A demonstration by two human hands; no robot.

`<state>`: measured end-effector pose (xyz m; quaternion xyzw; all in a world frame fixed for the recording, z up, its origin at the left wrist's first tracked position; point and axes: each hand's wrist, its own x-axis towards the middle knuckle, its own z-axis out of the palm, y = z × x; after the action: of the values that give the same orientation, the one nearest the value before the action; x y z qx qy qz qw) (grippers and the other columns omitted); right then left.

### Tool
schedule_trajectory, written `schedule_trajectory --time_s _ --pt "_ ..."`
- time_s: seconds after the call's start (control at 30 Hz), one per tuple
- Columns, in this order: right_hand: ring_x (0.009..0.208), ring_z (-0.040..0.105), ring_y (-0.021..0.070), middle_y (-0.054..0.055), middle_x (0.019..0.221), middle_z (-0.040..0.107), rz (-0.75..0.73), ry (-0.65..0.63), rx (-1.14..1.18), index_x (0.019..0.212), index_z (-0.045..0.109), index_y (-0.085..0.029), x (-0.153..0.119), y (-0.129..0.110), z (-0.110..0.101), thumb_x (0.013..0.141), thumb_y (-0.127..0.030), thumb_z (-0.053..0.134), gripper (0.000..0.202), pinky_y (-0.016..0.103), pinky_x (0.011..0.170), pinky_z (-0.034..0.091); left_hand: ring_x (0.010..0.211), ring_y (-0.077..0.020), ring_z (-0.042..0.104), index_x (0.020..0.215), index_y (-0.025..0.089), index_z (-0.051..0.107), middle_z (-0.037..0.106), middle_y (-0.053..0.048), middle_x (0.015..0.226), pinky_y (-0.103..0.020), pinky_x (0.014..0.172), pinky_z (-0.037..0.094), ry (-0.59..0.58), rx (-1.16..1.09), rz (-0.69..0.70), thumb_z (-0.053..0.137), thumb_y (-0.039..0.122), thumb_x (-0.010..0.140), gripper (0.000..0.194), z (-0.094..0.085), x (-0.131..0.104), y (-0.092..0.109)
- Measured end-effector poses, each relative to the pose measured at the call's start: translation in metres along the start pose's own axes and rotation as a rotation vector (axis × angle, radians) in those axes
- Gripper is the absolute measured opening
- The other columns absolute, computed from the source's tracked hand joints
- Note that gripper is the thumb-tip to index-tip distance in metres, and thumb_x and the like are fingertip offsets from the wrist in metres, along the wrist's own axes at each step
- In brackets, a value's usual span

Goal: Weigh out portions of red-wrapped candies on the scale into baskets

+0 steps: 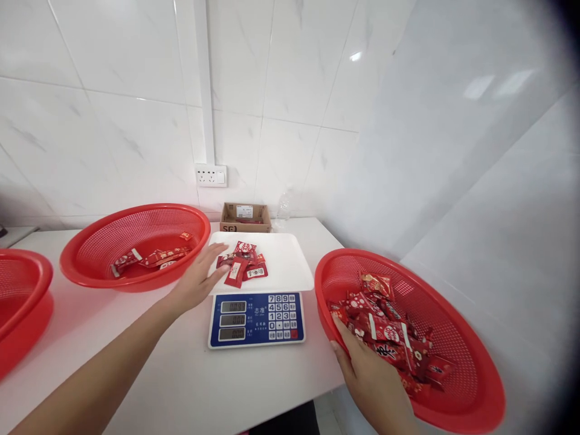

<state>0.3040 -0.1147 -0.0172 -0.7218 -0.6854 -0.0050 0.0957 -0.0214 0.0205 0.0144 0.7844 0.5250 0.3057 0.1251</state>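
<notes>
Several red packets (256, 272) lie in a small pile on the white pan (290, 260) of a digital scale (258, 320). At the pan's left edge, my left hand (197, 281) is open, its fingertips beside the pile. My right hand (367, 374) is at the near left rim of the right red basket (475, 350), thumb outside and fingers over the rim, closed on it. Inside that basket is a heap of red packets (394, 332), next to the fingertips.
Another red basket (136, 217) with a few packets stands left of the scale, and part of a third (22, 302) shows at the far left. A cardboard box (247, 226) and clear plastic (284, 205) are behind the pan, near the tiled wall.
</notes>
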Motion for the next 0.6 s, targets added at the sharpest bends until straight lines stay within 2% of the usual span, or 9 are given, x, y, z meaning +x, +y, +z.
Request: schedule_trajectory --time_s 0.17,0.27,0.33,0.4,0.5,0.6 --pt "0.101 0.064 0.0229 0.006 0.123 0.06 -0.001 -0.012 0.058 0.131 0.05 -0.022 0.001 0.004 0.0 0.09 -0.035 0.031 0.047 0.033 0.072 0.055 0.136 -0.0253 0.024 0.132 0.031 0.035 0.042 -0.006 0.139 -0.048 0.106 0.029 0.374 0.213 -0.166 0.036 0.043 0.088 0.046 -0.033 -0.065 -0.034" --pt "0.107 0.06 0.0251 0.006 0.125 0.058 0.018 -0.045 0.088 0.131 0.049 -0.022 0.002 0.008 0.0 0.09 -0.038 0.03 0.048 0.037 0.074 0.055 0.138 -0.028 0.018 0.134 0.031 0.033 0.039 -0.007 0.141 -0.052 0.108 0.023 0.509 0.415 -0.307 0.034 0.045 0.089 0.047 -0.053 -0.093 -0.054" --pt "0.109 0.059 0.0257 0.006 0.127 0.056 0.039 -0.072 0.105 0.132 0.048 -0.023 0.004 0.01 0.0 0.089 -0.041 0.031 0.049 0.038 0.077 0.054 0.138 -0.0316 0.016 0.134 0.027 0.035 0.036 -0.011 0.143 -0.058 0.106 0.021 0.5 0.517 -0.436 0.03 0.049 0.089 0.05 -0.067 -0.103 -0.065" --pt "0.11 0.058 0.0253 0.005 0.128 0.056 0.055 -0.094 0.121 0.133 0.047 -0.023 0.006 0.012 0.0 0.089 -0.042 0.031 0.05 0.038 0.08 0.053 0.137 -0.034 0.016 0.133 0.024 0.038 0.034 -0.014 0.144 -0.061 0.103 0.022 0.433 0.572 -0.539 0.026 0.052 0.089 0.053 -0.079 -0.107 -0.075" --pt "0.112 0.057 0.0239 0.004 0.129 0.055 0.051 -0.09 0.153 0.133 0.047 -0.024 0.007 0.014 0.0 0.089 -0.044 0.032 0.051 0.037 0.083 0.052 0.138 -0.0339 0.014 0.132 0.024 0.04 0.03 -0.013 0.146 -0.061 0.102 0.021 0.314 0.597 -0.584 0.023 0.055 0.089 0.055 -0.092 -0.105 -0.087" --pt "0.109 0.059 0.0241 0.003 0.128 0.056 0.057 -0.065 0.155 0.131 0.048 -0.026 0.007 0.013 0.0 0.088 -0.045 0.034 0.05 0.036 0.079 0.053 0.138 -0.0338 0.012 0.127 0.026 0.047 0.032 -0.01 0.146 -0.062 0.102 0.019 0.199 0.619 -0.589 0.02 0.055 0.089 0.055 -0.096 -0.102 -0.092"
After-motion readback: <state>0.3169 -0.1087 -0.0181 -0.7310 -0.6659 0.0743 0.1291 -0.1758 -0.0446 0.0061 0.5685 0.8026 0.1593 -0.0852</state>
